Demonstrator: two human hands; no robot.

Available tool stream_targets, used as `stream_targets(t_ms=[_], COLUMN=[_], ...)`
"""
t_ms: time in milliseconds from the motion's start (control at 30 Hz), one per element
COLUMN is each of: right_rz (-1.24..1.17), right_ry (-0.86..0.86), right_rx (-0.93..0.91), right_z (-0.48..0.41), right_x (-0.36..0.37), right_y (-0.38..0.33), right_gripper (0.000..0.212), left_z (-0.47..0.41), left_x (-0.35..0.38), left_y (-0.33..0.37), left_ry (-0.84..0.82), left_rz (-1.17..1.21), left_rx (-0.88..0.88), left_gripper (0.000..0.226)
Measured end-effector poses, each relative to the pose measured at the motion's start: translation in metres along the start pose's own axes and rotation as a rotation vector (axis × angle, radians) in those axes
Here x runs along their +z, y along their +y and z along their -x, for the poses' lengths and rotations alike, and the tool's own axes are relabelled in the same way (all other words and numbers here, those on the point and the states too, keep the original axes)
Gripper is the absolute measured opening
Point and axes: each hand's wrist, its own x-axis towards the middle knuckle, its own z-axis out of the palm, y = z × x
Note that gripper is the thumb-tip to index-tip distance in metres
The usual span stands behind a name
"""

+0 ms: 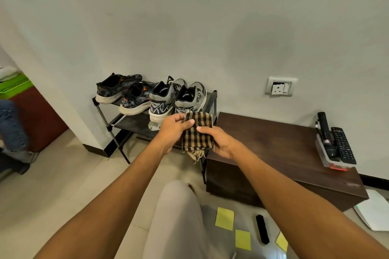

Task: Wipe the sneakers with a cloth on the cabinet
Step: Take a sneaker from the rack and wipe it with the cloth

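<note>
Two pairs of sneakers stand on a low black shoe rack [105,111] against the wall: a dark patterned pair [124,93] on the left and a grey pair [179,99] on the right. Just in front of the grey pair I hold a folded black-and-tan checked cloth [197,132] with a frayed fringe hanging down. My left hand [172,128] grips its upper left edge, thumb on top. My right hand [219,141] holds its right side from below. The cloth is not touching a shoe.
A dark brown cabinet [273,145] stands right of the rack, with a tray holding a torch and a remote [334,143] at its far end. On the floor lie yellow sticky notes [224,218], a shoe brush [262,229] and white paper [374,210]. Another person's leg [12,128] is at the left.
</note>
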Motion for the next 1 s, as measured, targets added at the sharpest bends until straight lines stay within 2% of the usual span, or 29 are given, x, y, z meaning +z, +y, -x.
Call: stream_targets(t_ms=[100,200,233,300,367,400,533,633,733,800,867,1000], right_rz=[-0.079,-0.142,-0.164,-0.196,-0.215,-0.217,-0.209,-0.240,-0.270,-0.282,-0.257,0.004], right_ry=[0.063,0.155,0.178,0.213,0.238,0.250,0.298,0.311,0.331,0.341,0.364,0.475], right_rx=[0.022,0.021,0.021,0.014,-0.002,-0.016,-0.057,-0.051,-0.016,-0.023,-0.057,-0.193], right_z=[0.002,0.002,0.002,0.002,0.002,0.002,-0.001,0.000,0.006,0.012,0.021,0.049], right_x=[-0.016,-0.035,-0.041,-0.053,-0.063,-0.068,-0.083,-0.090,-0.096,-0.099,-0.101,-0.093], right_y=[0.000,0.003,0.004,0.007,0.010,0.011,0.016,0.017,0.015,0.011,0.005,-0.014], right_gripper=[0.038,0.037,0.036,0.034,0.032,0.032,0.042,0.042,0.039,0.036,0.033,0.041], left_z=[-0.019,-0.049,-0.061,-0.082,-0.098,-0.105,-0.121,-0.126,-0.128,-0.127,-0.124,-0.099], left_x=[0.008,0.004,0.003,0.001,0.007,0.011,0.025,0.039,0.049,0.047,0.043,0.045], left_y=[0.006,0.021,0.028,0.039,0.044,0.044,0.040,0.038,0.037,0.039,0.043,0.057], left_ry=[0.131,0.344,0.370,0.297,0.167,0.127,0.100,0.081,0.108,0.180,0.229,0.243], left_rz=[-0.332,-0.872,-1.072,-1.407,-1.632,-1.725,-1.906,-1.911,-1.775,-1.509,-1.118,-0.504], left_rx=[0.179,0.494,0.543,0.433,0.237,0.192,0.287,0.312,0.287,0.244,0.154,0.043], left_gripper=[0.018,0.029,0.035,0.046,0.056,0.061,0.070,0.068,0.057,0.054,0.058,0.086])
